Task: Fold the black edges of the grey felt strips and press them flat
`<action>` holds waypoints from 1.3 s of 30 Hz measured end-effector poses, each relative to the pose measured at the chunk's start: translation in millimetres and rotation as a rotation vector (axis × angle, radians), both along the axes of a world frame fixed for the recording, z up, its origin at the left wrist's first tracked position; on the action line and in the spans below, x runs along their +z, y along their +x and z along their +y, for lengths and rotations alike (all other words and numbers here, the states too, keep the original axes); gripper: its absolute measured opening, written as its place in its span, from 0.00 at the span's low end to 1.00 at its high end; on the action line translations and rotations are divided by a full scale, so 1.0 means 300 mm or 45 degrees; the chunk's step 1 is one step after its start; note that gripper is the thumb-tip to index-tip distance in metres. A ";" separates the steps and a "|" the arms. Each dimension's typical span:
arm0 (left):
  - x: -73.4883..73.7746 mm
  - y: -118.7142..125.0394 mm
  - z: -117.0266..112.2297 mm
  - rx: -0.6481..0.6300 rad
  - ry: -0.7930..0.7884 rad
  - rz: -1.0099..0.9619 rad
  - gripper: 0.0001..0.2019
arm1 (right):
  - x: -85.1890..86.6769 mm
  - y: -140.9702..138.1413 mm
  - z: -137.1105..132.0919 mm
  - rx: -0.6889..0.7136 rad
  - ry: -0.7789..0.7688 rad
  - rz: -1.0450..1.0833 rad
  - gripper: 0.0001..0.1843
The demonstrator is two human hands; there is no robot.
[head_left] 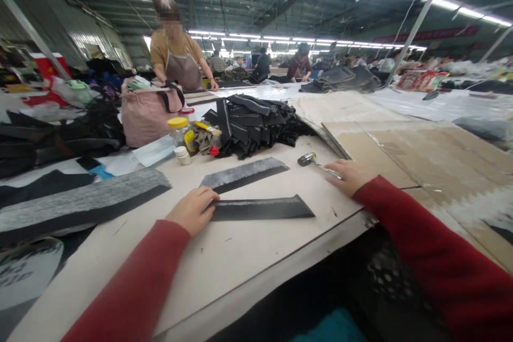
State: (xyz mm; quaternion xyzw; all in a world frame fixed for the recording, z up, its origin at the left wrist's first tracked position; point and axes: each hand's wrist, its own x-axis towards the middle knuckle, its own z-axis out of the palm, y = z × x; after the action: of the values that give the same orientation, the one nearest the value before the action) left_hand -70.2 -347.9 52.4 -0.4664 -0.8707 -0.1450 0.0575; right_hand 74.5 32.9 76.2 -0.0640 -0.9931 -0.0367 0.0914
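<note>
On the pale tabletop, a narrow black strip, with a thin grey line along its upper edge, lies across in front of me. My left hand is closed over the strip's left end, its fingers bent down onto it. Just behind lies a second strip, part grey and part black. To the right, my right hand has its fingers around the metal handle of a small mallet. The mallet's dark, double-ended head rests on or just above the table, pointing left. My right palm is hidden.
Dark cut pieces form a heap at the back. Near it stand a yellow-lidded jar, a small white bottle and a pink bag. Cardboard covers the right side. Long grey-black strips lie left. A co-worker stands opposite.
</note>
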 end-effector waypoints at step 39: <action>-0.029 0.122 0.155 -0.032 0.083 0.024 0.13 | -0.021 -0.186 -0.443 0.369 -0.501 -0.338 0.11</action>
State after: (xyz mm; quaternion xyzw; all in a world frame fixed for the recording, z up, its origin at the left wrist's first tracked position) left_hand -33.6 -301.4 43.7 -0.4764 -0.8591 -0.1697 0.0789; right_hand 18.6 -100.0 69.9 0.0675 -0.9832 0.1623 -0.0494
